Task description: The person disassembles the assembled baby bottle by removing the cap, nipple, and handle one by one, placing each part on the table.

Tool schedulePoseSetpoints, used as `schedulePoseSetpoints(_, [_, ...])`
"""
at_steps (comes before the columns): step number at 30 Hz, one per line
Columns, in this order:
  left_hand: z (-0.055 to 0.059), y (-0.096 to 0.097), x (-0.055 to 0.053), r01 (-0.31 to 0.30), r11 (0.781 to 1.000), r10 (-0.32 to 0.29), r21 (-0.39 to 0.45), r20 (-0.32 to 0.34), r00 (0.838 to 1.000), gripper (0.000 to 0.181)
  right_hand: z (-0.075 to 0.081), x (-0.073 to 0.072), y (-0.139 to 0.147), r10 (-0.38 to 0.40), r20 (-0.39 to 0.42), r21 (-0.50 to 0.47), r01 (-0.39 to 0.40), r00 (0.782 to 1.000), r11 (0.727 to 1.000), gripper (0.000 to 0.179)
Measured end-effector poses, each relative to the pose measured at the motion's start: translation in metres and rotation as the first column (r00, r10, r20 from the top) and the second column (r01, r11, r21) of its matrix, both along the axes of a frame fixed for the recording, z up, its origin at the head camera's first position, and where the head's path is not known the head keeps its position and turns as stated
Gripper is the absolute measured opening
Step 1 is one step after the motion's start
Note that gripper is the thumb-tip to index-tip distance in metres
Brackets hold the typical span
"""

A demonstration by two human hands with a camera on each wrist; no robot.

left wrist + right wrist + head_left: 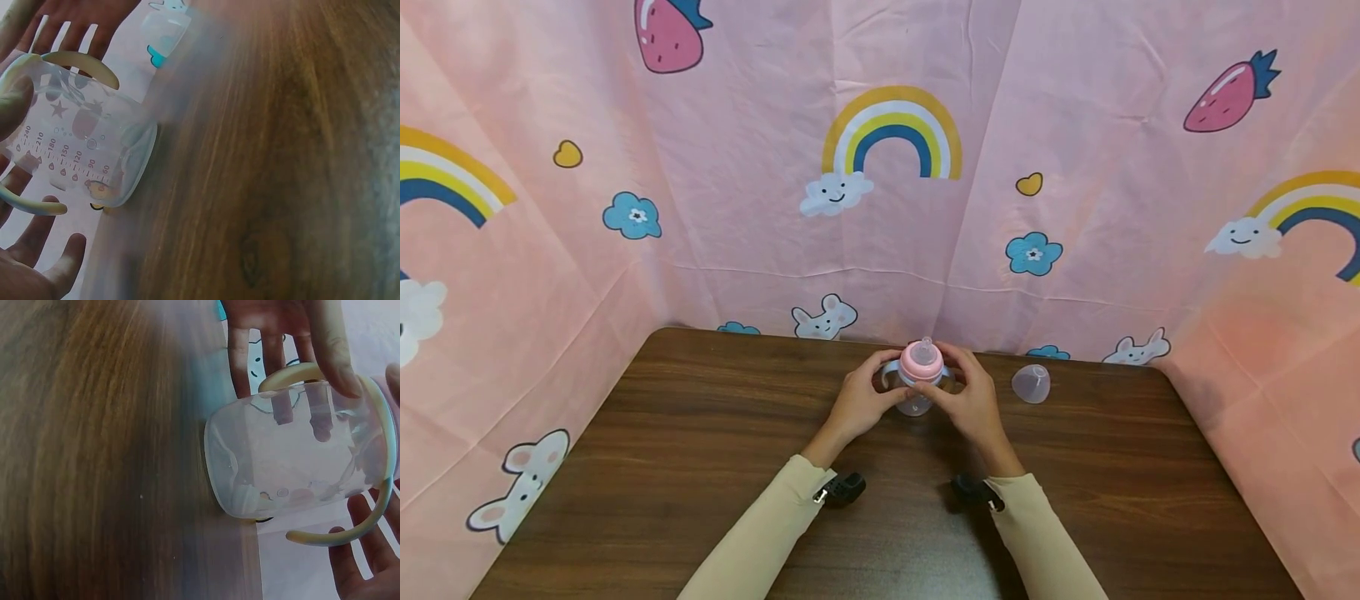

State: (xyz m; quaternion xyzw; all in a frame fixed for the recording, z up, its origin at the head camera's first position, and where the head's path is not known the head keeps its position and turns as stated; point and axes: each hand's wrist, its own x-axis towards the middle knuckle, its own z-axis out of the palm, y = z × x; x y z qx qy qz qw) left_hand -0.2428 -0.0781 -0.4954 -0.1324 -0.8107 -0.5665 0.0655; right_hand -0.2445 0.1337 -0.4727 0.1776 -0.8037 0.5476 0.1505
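Observation:
Both hands are round a clear baby bottle (920, 362) at the back of the table, teat pointing up. It has a pink collar, two curved side handles and printed measuring marks (65, 156). My left hand (861, 396) holds it from the left, and my right hand (973, 396) from the right. Both thumbs lie toward the front near the collar, with other fingers behind the bottle. In the right wrist view, one handle (337, 537) curves past the right fingers. The bottle's base (215, 459) is close to the tabletop; contact is unclear.
A translucent domed cap (1031, 384) sits on the brown wooden table (700, 467), right of the right hand. Behind the table's far edge hangs a pink patterned cloth (737, 208), which also encloses both sides. Each wrist wears a black strapped device (847, 489).

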Motion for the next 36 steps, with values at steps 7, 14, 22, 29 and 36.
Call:
schedulePoseSetpoints(7, [-0.002, 0.000, 0.002, 0.008, 1.000, -0.009, 0.016, 0.007, 1.000, 0.062, -0.003, 0.001, -0.004, -0.018, -0.020, -0.018, 0.018, 1.000, 1.000, 0.066])
schedulePoseSetpoints(14, [-0.003, -0.001, 0.002, 0.003, 1.000, -0.003, 0.014, 0.021, 1.000, 0.063, -0.005, 0.001, -0.004, -0.008, -0.022, -0.048, 0.007, 1.000, 0.999, 0.060])
schedulePoseSetpoints(22, [-0.003, 0.000, 0.002, 0.004, 1.000, -0.005, 0.012, 0.013, 1.000, 0.064, -0.002, 0.005, -0.003, 0.019, -0.069, -0.045, -0.022, 0.997, 0.999, 0.057])
schedulePoseSetpoints(29, [-0.005, -0.001, 0.003, 0.012, 0.999, -0.012, 0.033, 0.006, 1.000, 0.063, -0.010, 0.001, -0.001, 0.027, -0.043, -0.080, -0.030, 0.999, 0.996, 0.064])
schedulePoseSetpoints(36, [-0.005, 0.000, 0.005, 0.013, 0.999, -0.014, 0.039, 0.030, 0.999, 0.063, -0.012, 0.002, -0.004, -0.026, -0.010, -0.071, 0.025, 1.000, 0.997, 0.068])
